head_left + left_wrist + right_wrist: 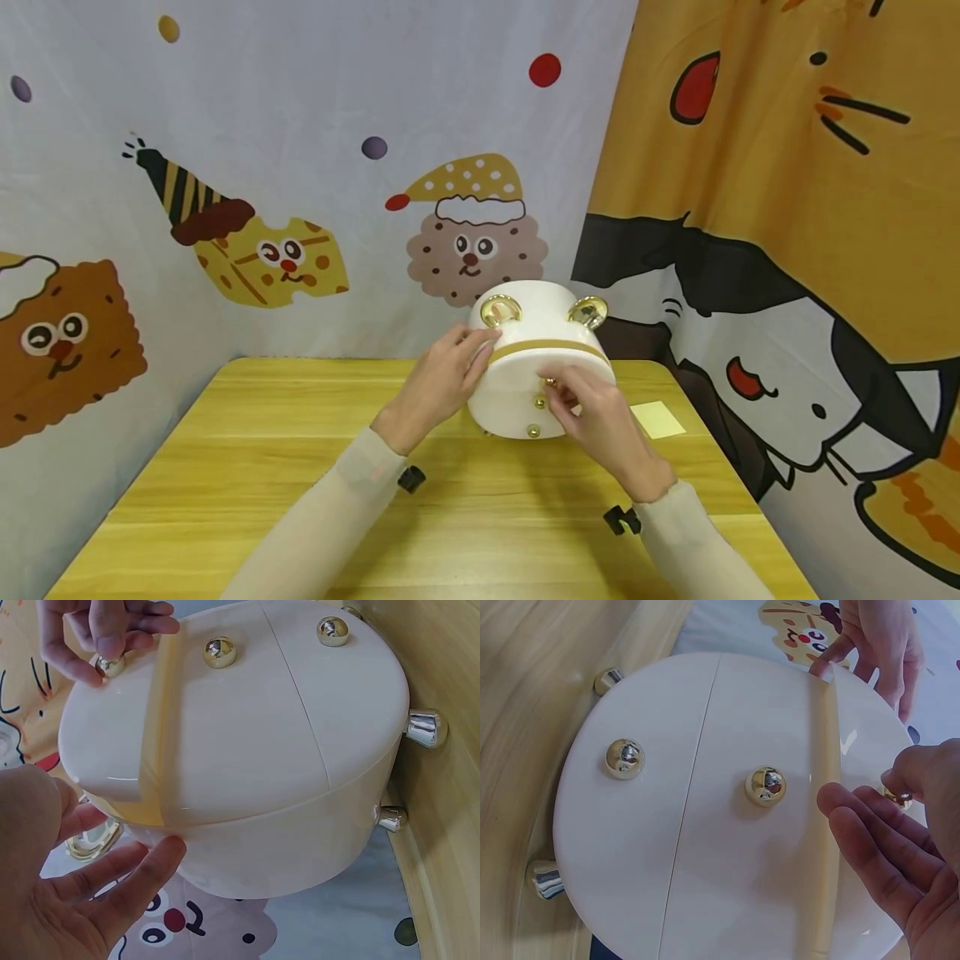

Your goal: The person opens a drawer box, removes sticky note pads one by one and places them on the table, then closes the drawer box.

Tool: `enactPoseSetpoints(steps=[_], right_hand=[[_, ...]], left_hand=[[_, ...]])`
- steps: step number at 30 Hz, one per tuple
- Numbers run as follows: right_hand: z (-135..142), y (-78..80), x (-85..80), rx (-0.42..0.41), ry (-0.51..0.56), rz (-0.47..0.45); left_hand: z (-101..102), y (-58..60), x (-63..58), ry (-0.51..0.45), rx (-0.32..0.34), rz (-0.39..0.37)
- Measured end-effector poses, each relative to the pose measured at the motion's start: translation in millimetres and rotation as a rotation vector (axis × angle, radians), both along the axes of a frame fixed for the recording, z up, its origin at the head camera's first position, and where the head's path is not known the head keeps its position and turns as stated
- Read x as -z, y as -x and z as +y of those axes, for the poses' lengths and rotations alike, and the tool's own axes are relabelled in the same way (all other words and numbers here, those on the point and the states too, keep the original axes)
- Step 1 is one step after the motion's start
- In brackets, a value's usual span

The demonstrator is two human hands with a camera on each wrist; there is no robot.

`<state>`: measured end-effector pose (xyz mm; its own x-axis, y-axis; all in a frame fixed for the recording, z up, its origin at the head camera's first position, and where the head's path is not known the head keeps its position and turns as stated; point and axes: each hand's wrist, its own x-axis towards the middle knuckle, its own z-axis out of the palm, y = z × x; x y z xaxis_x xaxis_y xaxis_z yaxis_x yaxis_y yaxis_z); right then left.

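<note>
A rounded white box with two shiny gold ears stands on short metallic feet on the table. Three gold ball knobs run down its front. With thumb and fingers my right hand pinches the top knob, its other fingers extended across the front. Between the top and middle sections a tan strip shows. My left hand rests its spread, fairly straight fingers against the box's left side, near an ear. The middle knob and the bottom knob are untouched.
A yellow sticky note lies on the wooden table, right of the box. Behind stands a cartoon-printed cloth, with another orange and black printed cloth along the right side.
</note>
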<state>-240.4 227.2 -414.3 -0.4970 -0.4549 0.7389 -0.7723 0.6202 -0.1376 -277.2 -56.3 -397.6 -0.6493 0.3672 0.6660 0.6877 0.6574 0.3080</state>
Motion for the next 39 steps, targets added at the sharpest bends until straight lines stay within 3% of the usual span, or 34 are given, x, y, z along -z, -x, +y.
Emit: enactPoseSetpoints(steps=[26,39], right_hand=[[-3,9.6,-2.2,0.030,-0.005,-0.055],[-5,14.4,-2.3,0.031,-0.001,-0.099]], left_hand=[[5,-0.5,2.0,0.036,-0.025,-0.011],[5,0.8,3.6,0.062,-0.035,0.055]])
